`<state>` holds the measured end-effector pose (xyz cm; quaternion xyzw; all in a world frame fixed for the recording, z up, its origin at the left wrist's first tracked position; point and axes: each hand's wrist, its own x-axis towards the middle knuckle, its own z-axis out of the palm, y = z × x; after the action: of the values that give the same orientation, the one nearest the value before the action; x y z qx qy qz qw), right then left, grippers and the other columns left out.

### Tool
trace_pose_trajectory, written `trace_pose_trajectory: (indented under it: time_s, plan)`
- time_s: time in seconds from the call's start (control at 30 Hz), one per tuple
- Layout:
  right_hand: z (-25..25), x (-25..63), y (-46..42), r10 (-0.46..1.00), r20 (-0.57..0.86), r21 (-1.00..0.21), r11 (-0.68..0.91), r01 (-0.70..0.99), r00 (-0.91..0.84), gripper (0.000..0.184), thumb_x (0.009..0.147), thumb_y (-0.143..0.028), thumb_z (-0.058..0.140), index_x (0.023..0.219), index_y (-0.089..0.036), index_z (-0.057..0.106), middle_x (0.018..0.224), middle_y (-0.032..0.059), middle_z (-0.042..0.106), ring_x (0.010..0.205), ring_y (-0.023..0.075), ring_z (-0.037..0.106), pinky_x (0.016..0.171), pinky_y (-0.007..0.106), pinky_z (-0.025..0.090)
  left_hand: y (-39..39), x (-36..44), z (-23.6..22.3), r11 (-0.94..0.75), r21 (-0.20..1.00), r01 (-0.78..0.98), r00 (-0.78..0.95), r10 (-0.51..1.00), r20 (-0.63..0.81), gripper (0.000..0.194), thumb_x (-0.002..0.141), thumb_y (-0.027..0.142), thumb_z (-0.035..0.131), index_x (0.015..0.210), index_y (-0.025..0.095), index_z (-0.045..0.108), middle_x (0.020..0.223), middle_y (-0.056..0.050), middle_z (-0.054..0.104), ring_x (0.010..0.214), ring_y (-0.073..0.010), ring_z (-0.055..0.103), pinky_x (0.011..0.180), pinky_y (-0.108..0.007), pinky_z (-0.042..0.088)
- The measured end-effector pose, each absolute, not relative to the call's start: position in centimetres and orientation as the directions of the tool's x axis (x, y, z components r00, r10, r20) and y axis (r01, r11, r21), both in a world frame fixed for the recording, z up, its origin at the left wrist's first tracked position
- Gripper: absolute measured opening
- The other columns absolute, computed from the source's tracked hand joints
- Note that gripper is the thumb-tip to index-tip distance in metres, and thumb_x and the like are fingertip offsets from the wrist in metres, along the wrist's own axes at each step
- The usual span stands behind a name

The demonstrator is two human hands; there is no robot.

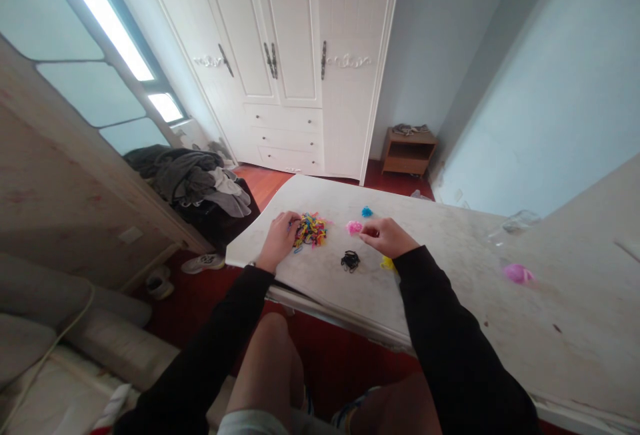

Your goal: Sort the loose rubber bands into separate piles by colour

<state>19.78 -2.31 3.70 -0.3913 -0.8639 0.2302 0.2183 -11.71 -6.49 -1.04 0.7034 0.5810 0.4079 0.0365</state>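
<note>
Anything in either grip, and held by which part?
Cannot be told at this size: the left hand is at the multicoloured pile, the right hand at the pink pile.

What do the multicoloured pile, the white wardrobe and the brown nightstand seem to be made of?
Multicoloured pile: probably rubber or elastic, from its thin, bright, curling strands; finish too small to tell.
Wardrobe: likely painted wood or board, smooth white with moulded panels.
Nightstand: wood or wood-look laminate, judging by its plain brown boards.
</note>
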Motion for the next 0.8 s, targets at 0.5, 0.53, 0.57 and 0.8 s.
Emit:
trace_pose_trajectory:
  time_s: [0.5, 0.53, 0.57, 0.8]
  plan:
    - [4.0, 19.7, -2.2, 0.77, 0.213, -0.556, 0.602, 0.573, -0.602, 0.018, 0.085, -0.024, 0.065, 0.069, -0.017, 0.068, 0.063, 0.0012, 0.063, 0.06, 0.0126, 0.053, 0.061, 0.027, 0.035, -8.0, -10.7, 0.0, -0.391, 0.531, 0.751, 0.004, 0.808, 0.589, 0.013, 0.098, 0.025, 0.052, 0.094, 0.021, 0.064, 0.092, -0.006, 0.068, 0.092, -0.0227, 0.062, 0.086, -0.038, 0.049]
    - [4.0, 19.7, -2.2, 0.77, 0.217, -0.566, 0.6, 0.566, -0.6, 0.017, 0.084, -0.024, 0.065, 0.07, -0.017, 0.07, 0.064, 0.0015, 0.064, 0.061, 0.0126, 0.053, 0.061, 0.027, 0.036, -8.3, -10.2, 0.0, -0.402, 0.535, 0.743, 0.004, 0.802, 0.597, 0.013, 0.098, 0.026, 0.052, 0.095, 0.021, 0.064, 0.092, -0.006, 0.068, 0.092, -0.0226, 0.063, 0.086, -0.038, 0.049]
    - [4.0, 19.6, -2.3, 0.77, 0.22, -0.58, 0.597, 0.555, -0.599, 0.016, 0.085, -0.024, 0.066, 0.071, -0.016, 0.071, 0.064, 0.0019, 0.065, 0.061, 0.0127, 0.054, 0.061, 0.027, 0.037, -8.8, -9.6, 0.0, -0.415, 0.541, 0.732, 0.005, 0.797, 0.604, 0.014, 0.099, 0.027, 0.052, 0.096, 0.022, 0.064, 0.093, -0.006, 0.069, 0.092, -0.0224, 0.063, 0.086, -0.038, 0.049]
    - [4.2, 19.1, -2.8, 0.765, 0.216, -0.758, 0.523, 0.39, -0.607, 0.023, 0.085, -0.035, 0.069, 0.097, -0.016, 0.077, 0.084, 0.0068, 0.076, 0.072, 0.0159, 0.065, 0.067, 0.028, 0.05, -10.2, -5.0, -0.4, -0.583, 0.462, 0.668, 0.234, 0.754, 0.614, 0.018, 0.103, 0.029, 0.051, 0.098, 0.023, 0.067, 0.096, -0.006, 0.072, 0.095, -0.0217, 0.063, 0.089, -0.038, 0.047]
